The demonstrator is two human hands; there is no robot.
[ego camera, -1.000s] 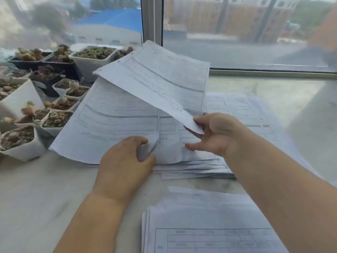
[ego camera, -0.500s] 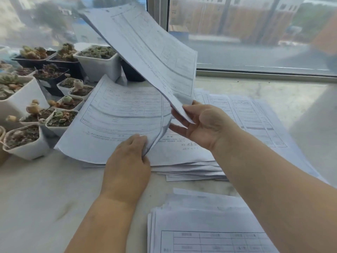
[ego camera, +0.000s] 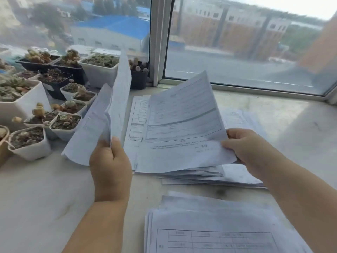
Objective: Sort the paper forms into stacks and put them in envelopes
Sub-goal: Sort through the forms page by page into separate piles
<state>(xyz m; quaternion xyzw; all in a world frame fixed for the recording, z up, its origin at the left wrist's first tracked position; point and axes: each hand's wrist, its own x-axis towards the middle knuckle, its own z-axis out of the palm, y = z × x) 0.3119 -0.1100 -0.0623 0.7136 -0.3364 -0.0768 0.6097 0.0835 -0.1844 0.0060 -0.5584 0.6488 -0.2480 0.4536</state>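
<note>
The left hand was curled around the bottom edge of two or three paper forms, holding them upright and bent, so their printed faces turned partly away from the camera. The right hand pinched the lower right corner of a single form, thumb on top, lifting that sheet at a slant off the spread pile of forms below it. The lifted sheet's far edge curled upward, and its printed lines and a dark horizontal bar faced the camera. The pile lay on a pale stone windowsill, its sheets fanned unevenly towards the right. A second, neater stack of forms lay nearer the person, at the lower edge of the view, with a printed table showing on its top sheet. It sat just apart from the spread pile.

To the left of the held forms stood a cluster of small square pots of succulents, some white and some black, reaching back to the window. One large white pot stood at the far left. A white window frame rose behind the papers, and through the glass were a blue-roofed building and a long brown building, both blurred.
</note>
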